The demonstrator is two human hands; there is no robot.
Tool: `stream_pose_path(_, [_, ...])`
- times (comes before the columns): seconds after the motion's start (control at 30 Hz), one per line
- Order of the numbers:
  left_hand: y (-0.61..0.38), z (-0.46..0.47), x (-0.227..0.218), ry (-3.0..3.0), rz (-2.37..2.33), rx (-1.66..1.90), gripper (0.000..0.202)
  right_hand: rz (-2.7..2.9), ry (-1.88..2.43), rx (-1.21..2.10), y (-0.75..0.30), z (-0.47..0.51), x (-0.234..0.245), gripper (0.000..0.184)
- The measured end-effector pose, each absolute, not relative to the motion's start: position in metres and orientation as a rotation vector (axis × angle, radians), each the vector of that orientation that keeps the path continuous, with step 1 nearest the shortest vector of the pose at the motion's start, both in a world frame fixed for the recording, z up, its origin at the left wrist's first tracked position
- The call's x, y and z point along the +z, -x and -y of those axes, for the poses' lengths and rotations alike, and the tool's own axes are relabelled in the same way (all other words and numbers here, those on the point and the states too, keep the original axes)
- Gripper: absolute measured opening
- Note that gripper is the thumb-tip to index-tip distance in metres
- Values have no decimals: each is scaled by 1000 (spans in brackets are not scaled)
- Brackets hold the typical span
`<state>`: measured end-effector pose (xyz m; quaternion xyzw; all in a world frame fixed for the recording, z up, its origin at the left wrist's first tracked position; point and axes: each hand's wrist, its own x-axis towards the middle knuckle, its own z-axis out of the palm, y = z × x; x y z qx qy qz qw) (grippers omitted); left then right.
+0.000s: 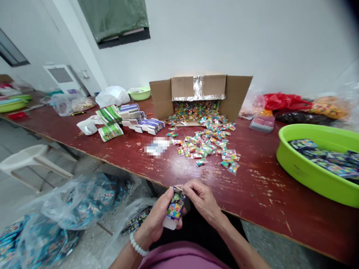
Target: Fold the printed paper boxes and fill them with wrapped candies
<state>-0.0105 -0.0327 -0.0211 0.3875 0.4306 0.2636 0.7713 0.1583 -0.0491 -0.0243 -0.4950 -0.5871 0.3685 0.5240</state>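
My left hand (160, 212) is wrapped round a small dark printed carton (175, 206) with colourful pictures, held tilted above my lap by the table's front edge. Its lower end shows a white flap. The fingers of my right hand (200, 198) are pinched together at the carton's top edge; their tips partly hide what they grip there. Past my hands lie many small clear packets of coloured sweets (202, 144), spilling out of a large open cardboard box (198, 87) on its side.
Flat green and purple cartons (110, 116) are stacked left of the packets. A lime-green tub (297, 168) of filled dark packs stands on the right of the red table (252, 194). Plastic bags of blue packs (73, 209) and a white stool (30, 158) are on the floor at left.
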Motion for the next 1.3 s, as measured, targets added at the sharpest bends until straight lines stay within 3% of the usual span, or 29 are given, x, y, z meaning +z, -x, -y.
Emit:
stream_pose_path(0.37, [3,24,-10,-1040,-977,494,76,1174,1198,1187,-166,44,-13,20])
stream_pose_path(0.6, [7,23,-17,-1092,-983,556,73,1438,1138,1033,-166,49,-13,19])
stream_pose_path(0.83, [0,25,-41,-970,-941,662,56,1712,1135,742,-162,49,-35,14])
stream_pose_path(0.93, [-3,29,-47,-867,-921,667,45,1646,1336,682,-186,23,-41,17])
stream_pose_path(1.1, [7,40,-64,-797,-822,564,39,1314,2047,226,-237,-33,-50,28])
stream_pose_path(1.3, [50,27,-82,-1121,-1036,423,30,1260,2219,329,-248,-49,-62,27])
